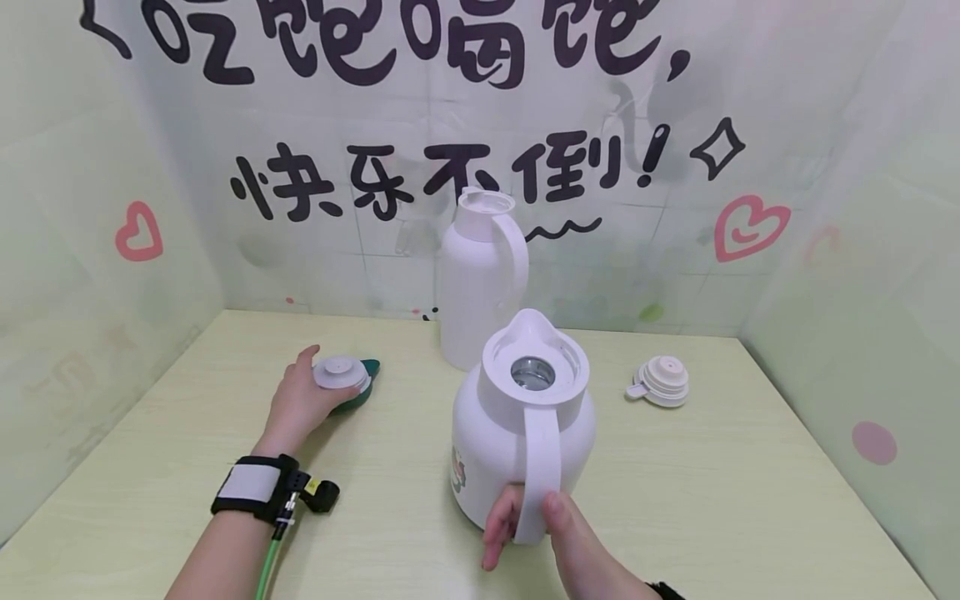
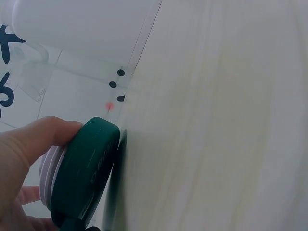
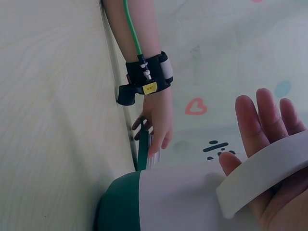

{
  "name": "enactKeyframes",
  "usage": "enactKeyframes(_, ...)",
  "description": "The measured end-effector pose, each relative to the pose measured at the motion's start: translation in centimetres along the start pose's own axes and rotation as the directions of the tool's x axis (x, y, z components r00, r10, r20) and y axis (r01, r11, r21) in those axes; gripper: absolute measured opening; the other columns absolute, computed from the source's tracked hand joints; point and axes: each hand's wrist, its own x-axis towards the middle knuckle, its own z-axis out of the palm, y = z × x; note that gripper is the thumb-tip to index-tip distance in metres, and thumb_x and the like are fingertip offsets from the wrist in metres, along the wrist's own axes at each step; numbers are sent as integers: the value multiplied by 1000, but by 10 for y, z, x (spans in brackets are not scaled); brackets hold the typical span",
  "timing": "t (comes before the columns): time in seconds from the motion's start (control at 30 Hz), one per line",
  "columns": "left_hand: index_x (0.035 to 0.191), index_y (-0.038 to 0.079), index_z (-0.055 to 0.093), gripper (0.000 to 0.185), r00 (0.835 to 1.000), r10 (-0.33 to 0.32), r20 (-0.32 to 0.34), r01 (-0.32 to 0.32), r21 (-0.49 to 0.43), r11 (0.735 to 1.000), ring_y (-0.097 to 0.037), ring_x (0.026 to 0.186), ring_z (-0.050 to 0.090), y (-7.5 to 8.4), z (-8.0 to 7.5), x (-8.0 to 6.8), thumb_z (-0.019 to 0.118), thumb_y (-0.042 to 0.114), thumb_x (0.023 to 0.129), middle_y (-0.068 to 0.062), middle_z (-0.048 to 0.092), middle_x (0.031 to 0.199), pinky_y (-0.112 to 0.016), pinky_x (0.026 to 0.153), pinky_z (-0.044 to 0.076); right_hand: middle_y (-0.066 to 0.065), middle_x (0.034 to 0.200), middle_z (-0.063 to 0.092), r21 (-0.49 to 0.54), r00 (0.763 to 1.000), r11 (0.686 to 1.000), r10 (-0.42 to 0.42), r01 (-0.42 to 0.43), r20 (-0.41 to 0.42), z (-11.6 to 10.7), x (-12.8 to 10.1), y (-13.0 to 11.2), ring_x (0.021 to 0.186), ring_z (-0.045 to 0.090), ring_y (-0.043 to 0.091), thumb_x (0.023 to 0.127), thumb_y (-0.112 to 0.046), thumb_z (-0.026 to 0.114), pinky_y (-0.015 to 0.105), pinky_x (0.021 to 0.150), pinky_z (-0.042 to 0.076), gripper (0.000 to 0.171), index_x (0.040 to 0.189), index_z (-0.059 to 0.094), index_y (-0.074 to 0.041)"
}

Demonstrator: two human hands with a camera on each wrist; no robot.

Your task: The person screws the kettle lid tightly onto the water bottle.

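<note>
Right hand curls around the handle of a lidless white jug near the pale wooden counter's front edge. Left hand grips a green-and-white lid resting on the counter. Farther back stand a taller white flask, a loose white stopper, and a wall with black characters and pink hearts.

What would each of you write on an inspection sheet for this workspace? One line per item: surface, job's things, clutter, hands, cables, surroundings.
Surface: pale wood-grain table.
Job's things: open white jug; green-and-white lid.
Clutter: tall white flask at the back; white stopper to the right.
Hands: left hand holds the lid on the table; right hand is at the jug's handle.
Cables: green cable from the left wrist band.
Surroundings: pale walls with black lettering and pink hearts.
</note>
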Motion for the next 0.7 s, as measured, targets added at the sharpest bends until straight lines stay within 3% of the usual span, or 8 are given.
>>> enactKeyframes(0.7, 148, -3, 20, 102, 997, 56, -50, -56, -4, 998, -47, 120, 41, 5, -4, -4, 82, 32, 75, -33, 39, 136, -60, 93, 36, 16, 83, 64, -10, 998, 998, 55, -55, 14, -4, 0, -10, 85, 61, 23, 104, -46, 7, 33, 85, 41, 68, 101, 57, 0)
